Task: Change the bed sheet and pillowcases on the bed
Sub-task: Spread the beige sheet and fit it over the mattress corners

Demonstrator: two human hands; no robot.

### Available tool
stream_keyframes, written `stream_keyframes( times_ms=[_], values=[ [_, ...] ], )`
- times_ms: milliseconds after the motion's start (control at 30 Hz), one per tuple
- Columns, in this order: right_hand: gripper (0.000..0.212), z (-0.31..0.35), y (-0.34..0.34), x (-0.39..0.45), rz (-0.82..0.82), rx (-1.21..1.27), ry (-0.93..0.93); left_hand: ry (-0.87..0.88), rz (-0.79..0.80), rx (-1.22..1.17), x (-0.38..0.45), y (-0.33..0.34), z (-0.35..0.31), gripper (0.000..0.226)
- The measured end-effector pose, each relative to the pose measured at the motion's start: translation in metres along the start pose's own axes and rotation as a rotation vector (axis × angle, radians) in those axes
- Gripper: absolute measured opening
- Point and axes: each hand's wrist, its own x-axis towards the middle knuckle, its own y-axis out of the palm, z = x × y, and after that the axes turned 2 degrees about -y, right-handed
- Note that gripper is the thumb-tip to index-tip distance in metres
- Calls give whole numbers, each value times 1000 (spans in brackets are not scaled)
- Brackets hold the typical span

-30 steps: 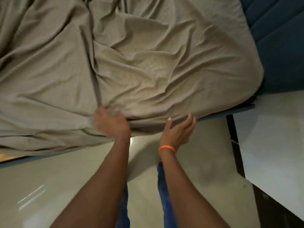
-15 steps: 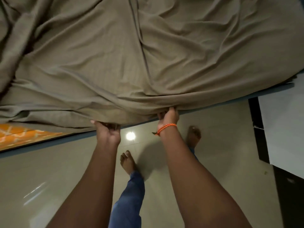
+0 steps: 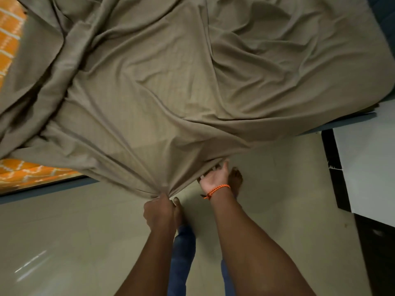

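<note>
Below, the left hand grips the sheet's bunched edge; right hand open beneath it.

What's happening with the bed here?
A person is standing at the side of the bed, working on a grey-brown sheet that lies rumpled over it. Their left hand grips a bunched fold of the sheet's edge, drawn out past the bed's side over the floor. Their right hand, palm up, reaches under the hanging edge beside it. An orange patterned cover shows bare at the left, where the sheet does not reach.
</note>
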Motion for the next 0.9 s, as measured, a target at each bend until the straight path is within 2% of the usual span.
stream_keyframes(
  times_ms=[100,167,233,300,367,400,467,500,533,567,600,667,700,767,800,900],
  values=[
    [55,-1,6,-6,149,-3,-32,26,2,82,2,0,-1,36],
    [51,5,-1,-8,164,-46,-41,34,-30,123,-1,1,-4,33],
    [66,5,-16,-3,71,-256,-46,49,-52,217,0,2,-3,34],
    [87,1,-32,-5,-164,-748,-14,64,-47,274,2,6,1,44],
    [98,-4,-48,-5,-372,-1202,14,50,-44,306,6,11,4,52],
    [107,-6,-52,-5,-397,-1337,-19,41,-35,309,4,12,1,51],
    [130,-6,-54,-7,-322,-1377,-23,27,-43,297,-3,24,-9,44],
    [133,0,-57,-3,-307,-1372,-9,40,-50,263,-9,32,-16,43],
    [126,10,-52,-6,-291,-1371,-28,81,-53,215,-18,40,-25,43],
    [104,22,-52,-3,-305,-1386,-75,135,-26,172,-30,50,-36,40],
    [73,41,-54,5,-328,-1390,-189,204,38,118,-43,64,-46,38],
    [15,80,-54,14,-410,-1342,-447,245,307,-83,-78,99,-70,31],
    [9,99,-60,25,-437,-1267,-534,214,455,-198,-97,118,-82,25],
    [7,134,-69,41,-408,-1067,-571,63,691,-454,-122,159,-102,26],
    [6,152,-72,47,-371,-955,-564,-45,731,-600,-130,178,-112,31],
    [22,208,-57,42,-260,-668,-487,-277,684,-914,-140,226,-147,50]
  ],
)
